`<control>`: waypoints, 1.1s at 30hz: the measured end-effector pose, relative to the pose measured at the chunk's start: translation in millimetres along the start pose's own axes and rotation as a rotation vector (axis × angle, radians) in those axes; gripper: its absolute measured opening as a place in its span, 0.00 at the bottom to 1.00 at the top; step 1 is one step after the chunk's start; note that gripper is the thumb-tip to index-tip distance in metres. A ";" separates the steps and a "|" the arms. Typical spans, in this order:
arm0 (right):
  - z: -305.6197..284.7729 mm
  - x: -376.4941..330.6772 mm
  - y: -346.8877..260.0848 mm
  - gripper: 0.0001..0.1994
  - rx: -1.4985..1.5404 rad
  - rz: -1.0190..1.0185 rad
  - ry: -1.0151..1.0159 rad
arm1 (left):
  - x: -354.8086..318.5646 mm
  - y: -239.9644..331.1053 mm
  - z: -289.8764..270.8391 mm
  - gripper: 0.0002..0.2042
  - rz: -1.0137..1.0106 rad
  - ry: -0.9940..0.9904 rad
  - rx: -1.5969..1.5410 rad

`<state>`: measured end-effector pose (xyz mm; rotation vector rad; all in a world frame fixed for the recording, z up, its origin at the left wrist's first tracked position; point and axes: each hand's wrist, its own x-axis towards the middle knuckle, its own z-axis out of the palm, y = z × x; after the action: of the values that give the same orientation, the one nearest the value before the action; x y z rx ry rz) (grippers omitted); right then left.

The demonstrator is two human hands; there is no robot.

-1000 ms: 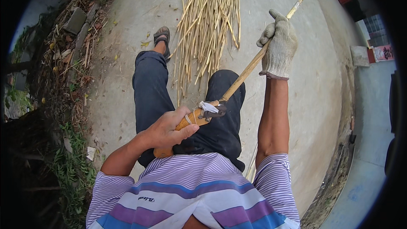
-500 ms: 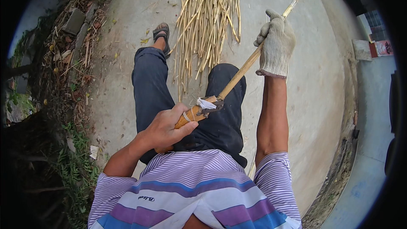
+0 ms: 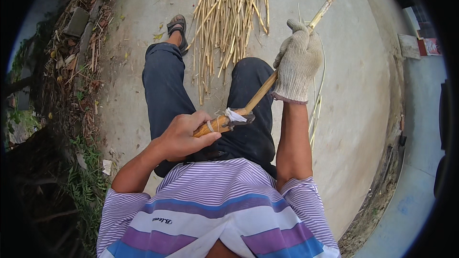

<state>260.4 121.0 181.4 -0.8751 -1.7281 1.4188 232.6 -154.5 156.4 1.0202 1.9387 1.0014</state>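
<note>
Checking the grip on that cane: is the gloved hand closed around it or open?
Closed. The gloved right hand wraps fully around the long cane, fingers curled over it, while the bare left hand grips the wooden-handled knife.

Pale grey concrete floor (image 3: pixel 354 114) as landmark, filling middle of view. Bundle of dry yellow split cane strips (image 3: pixel 229 14) lying on floor at top centre. Brown sandal (image 3: pixel 178 25) on floor just left of bundle. Few thin loose cane slivers (image 3: pixel 315 110) on floor, right of centre. Grey stone block (image 3: pixel 76 21) among dry leaf litter off floor's left edge. Green weeds (image 3: pixel 81 186) beside floor's lower left edge.
</note>
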 end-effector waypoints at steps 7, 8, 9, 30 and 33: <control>-29.7 77.3 -34.1 0.21 0.686 -0.036 -0.212 | -7.1 -3.2 13.1 0.19 0.067 -0.056 0.058; -36.8 93.2 -38.7 0.22 0.729 -0.106 -0.328 | -8.0 -6.1 16.0 0.18 0.095 -0.035 0.045; -27.6 90.2 -52.5 0.21 0.726 -0.061 -0.259 | -7.1 -3.0 8.6 0.18 0.088 -0.020 0.023; -35.2 -101.3 -0.5 0.17 -0.016 0.211 -0.220 | 104.7 67.1 -17.3 0.16 0.034 0.043 -0.444; -34.7 -90.5 -0.2 0.17 0.032 0.282 -0.292 | 109.9 65.5 -9.5 0.15 0.034 0.066 -0.512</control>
<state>336.1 60.6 176.0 -0.9616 -1.8404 1.8316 198.0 -36.2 191.9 0.7318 1.5910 1.4679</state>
